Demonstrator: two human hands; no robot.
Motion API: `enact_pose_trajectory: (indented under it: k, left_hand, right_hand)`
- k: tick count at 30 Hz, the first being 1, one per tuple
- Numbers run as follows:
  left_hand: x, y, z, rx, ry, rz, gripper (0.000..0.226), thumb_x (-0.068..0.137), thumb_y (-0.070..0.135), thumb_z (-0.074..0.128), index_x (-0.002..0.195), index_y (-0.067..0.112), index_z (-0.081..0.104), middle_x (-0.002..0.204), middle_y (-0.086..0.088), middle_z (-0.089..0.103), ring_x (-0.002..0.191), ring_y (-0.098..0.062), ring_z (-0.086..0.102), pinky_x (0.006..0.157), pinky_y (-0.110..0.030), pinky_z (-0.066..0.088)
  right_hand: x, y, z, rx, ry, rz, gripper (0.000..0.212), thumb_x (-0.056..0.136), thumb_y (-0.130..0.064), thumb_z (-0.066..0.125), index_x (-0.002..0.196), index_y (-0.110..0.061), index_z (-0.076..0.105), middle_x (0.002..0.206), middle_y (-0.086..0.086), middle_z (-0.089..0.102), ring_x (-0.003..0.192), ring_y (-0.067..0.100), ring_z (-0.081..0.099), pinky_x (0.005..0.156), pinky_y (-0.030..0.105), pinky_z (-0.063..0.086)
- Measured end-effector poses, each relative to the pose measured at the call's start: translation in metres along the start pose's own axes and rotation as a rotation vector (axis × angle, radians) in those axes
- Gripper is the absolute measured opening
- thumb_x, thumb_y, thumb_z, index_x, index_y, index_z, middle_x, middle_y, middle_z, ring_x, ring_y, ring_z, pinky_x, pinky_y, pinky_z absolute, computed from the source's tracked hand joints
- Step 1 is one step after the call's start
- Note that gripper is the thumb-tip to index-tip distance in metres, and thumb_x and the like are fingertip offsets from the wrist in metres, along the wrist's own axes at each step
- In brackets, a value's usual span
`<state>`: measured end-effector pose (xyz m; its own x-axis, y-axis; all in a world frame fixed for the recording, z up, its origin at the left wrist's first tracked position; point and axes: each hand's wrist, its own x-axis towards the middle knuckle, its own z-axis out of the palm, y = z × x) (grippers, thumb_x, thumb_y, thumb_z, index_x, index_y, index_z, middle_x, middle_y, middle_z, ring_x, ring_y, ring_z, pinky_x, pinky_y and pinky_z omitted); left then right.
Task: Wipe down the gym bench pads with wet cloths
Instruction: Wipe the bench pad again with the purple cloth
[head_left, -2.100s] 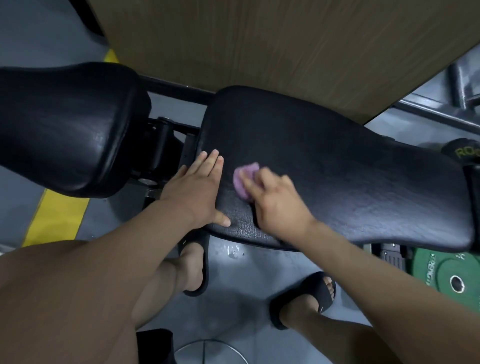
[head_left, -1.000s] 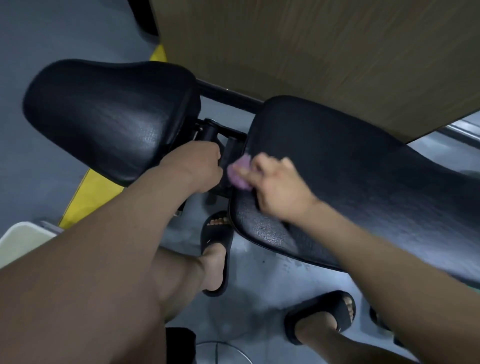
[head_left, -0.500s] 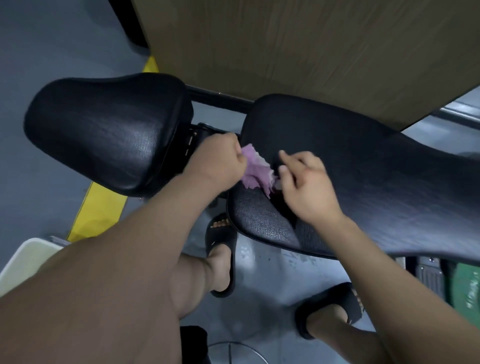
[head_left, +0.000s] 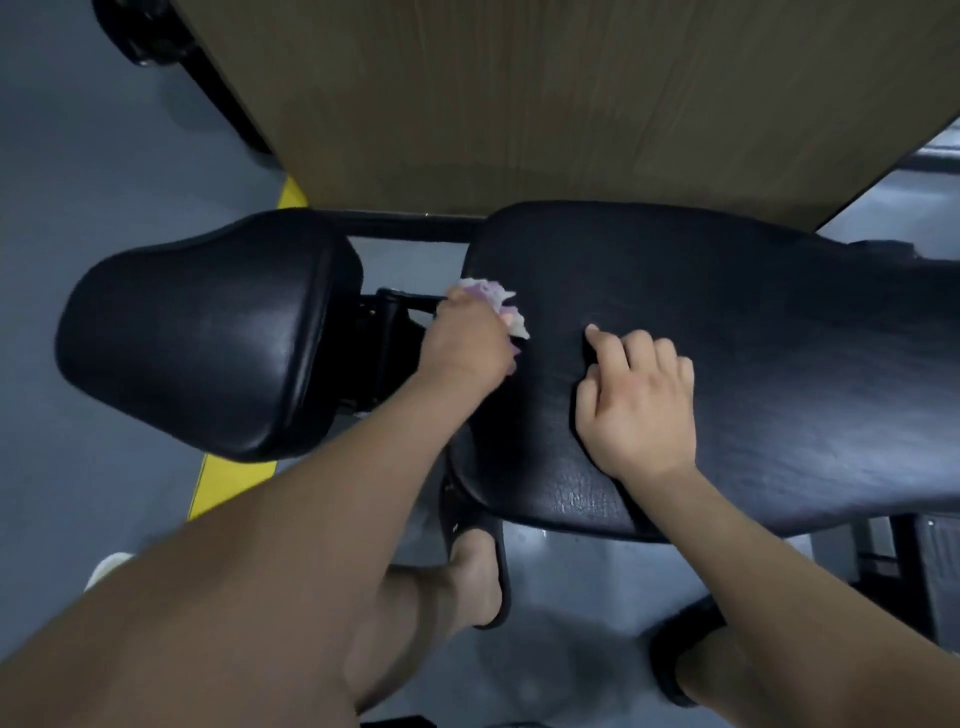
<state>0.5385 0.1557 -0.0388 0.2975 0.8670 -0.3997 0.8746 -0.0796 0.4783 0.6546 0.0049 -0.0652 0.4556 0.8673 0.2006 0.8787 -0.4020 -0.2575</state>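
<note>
head view looks steeply down, close over bench pad (head_left: 727, 364).

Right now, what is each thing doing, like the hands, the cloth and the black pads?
left hand: grips the cloth.
cloth: crumpled in the left hand, at the long pad's end.
right hand: rests on the long pad, fingers loosely curled, holding nothing.
long pad: bears the right hand.
short pad: untouched, across a gap.
</note>
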Motion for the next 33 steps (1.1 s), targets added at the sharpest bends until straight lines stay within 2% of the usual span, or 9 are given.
enact_pose_trajectory:
  k: [1, 3, 8, 12, 14, 18, 22, 26, 33]
  left_hand:
    - [0.017, 0.002, -0.003, -0.068, -0.023, -0.003, 0.048, 0.092, 0.015, 0.07, 0.135, 0.004, 0.051, 0.123, -0.004, 0.064, 0.107, -0.021, 0.065, 0.086, -0.026, 0.052]
    - [0.047, 0.006, -0.008, -0.127, -0.016, 0.026, 0.038, 0.09, 0.015, 0.072, 0.126, 0.011, 0.062, 0.117, -0.002, 0.069, 0.102, -0.023, 0.07, 0.086, -0.035, 0.059]
    - [0.107, 0.036, -0.023, 0.222, 0.062, 0.175, 0.022, 0.092, 0.019, 0.066, 0.113, 0.01, 0.064, 0.103, -0.009, 0.069, 0.097, -0.028, 0.066, 0.074, -0.032, 0.046]
    - [0.14, 0.067, -0.029, 0.313, -0.1, 0.351, 0.003, 0.097, 0.017, 0.056, 0.099, 0.016, 0.056, 0.099, -0.009, 0.067, 0.09, -0.028, 0.062, 0.074, -0.032, 0.045]
    - [0.147, 0.076, -0.03, 0.287, -0.198, 0.408, 0.017, 0.105, 0.027, 0.048, 0.088, 0.021, 0.049, 0.085, -0.002, 0.064, 0.08, -0.021, 0.06, 0.071, -0.032, 0.042]
    - [0.14, 0.064, -0.033, 0.124, -0.215, 0.345, 0.019, 0.109, 0.031, 0.038, 0.104, 0.019, 0.051, 0.078, 0.004, 0.065, 0.068, -0.008, 0.063, 0.07, -0.028, 0.048]
    - [0.114, 0.026, -0.034, 0.026, -0.096, 0.212, 0.023, 0.109, 0.034, 0.036, 0.115, 0.017, 0.05, 0.085, -0.003, 0.067, 0.079, -0.019, 0.066, 0.077, -0.033, 0.049]
    - [0.062, -0.01, -0.027, -0.057, -0.103, 0.096, 0.037, 0.11, 0.033, 0.032, 0.132, 0.011, 0.051, 0.075, 0.0, 0.065, 0.068, -0.014, 0.064, 0.061, -0.027, 0.043]
    - [-0.043, -0.057, 0.004, -0.245, -0.096, -0.029, 0.038, 0.11, 0.031, 0.036, 0.144, 0.018, 0.046, 0.08, -0.002, 0.068, 0.066, -0.015, 0.068, 0.063, -0.022, 0.053]
  right_hand:
    - [0.001, 0.0, 0.001, -0.006, -0.001, 0.001, 0.048, 0.091, -0.027, 0.045, 0.135, -0.016, 0.06, 0.099, 0.007, 0.054, 0.091, 0.03, 0.047, 0.082, 0.045, 0.037]
    - [0.001, 0.001, 0.003, -0.025, -0.001, 0.002, 0.048, 0.09, -0.027, 0.047, 0.134, -0.016, 0.06, 0.098, 0.007, 0.054, 0.09, 0.031, 0.047, 0.081, 0.046, 0.037]
    - [0.003, 0.005, 0.007, -0.001, 0.01, -0.01, 0.047, 0.089, -0.025, 0.049, 0.133, -0.014, 0.063, 0.093, 0.005, 0.054, 0.086, 0.029, 0.047, 0.078, 0.045, 0.038]
    - [0.003, 0.007, 0.007, 0.01, 0.005, -0.013, 0.047, 0.089, -0.026, 0.048, 0.132, -0.014, 0.064, 0.093, 0.005, 0.054, 0.085, 0.029, 0.047, 0.076, 0.045, 0.038]
    - [0.004, 0.008, 0.007, 0.01, 0.003, -0.018, 0.048, 0.088, -0.026, 0.048, 0.132, -0.014, 0.064, 0.093, 0.005, 0.054, 0.085, 0.029, 0.047, 0.075, 0.045, 0.037]
    - [0.004, 0.007, 0.005, 0.023, 0.007, -0.012, 0.047, 0.089, -0.026, 0.047, 0.13, -0.014, 0.065, 0.092, 0.005, 0.054, 0.084, 0.029, 0.048, 0.075, 0.045, 0.038]
    - [0.003, 0.005, 0.004, 0.014, 0.028, 0.001, 0.046, 0.088, -0.026, 0.047, 0.128, -0.014, 0.066, 0.091, 0.006, 0.055, 0.084, 0.03, 0.048, 0.075, 0.045, 0.037]
    - [0.002, 0.004, 0.005, -0.005, 0.036, 0.001, 0.045, 0.088, -0.027, 0.048, 0.128, -0.014, 0.065, 0.094, 0.009, 0.056, 0.087, 0.033, 0.049, 0.077, 0.046, 0.038]
    - [0.0, 0.001, 0.001, -0.022, -0.002, 0.017, 0.047, 0.09, -0.03, 0.042, 0.131, -0.017, 0.062, 0.099, 0.008, 0.056, 0.092, 0.032, 0.048, 0.083, 0.046, 0.035]
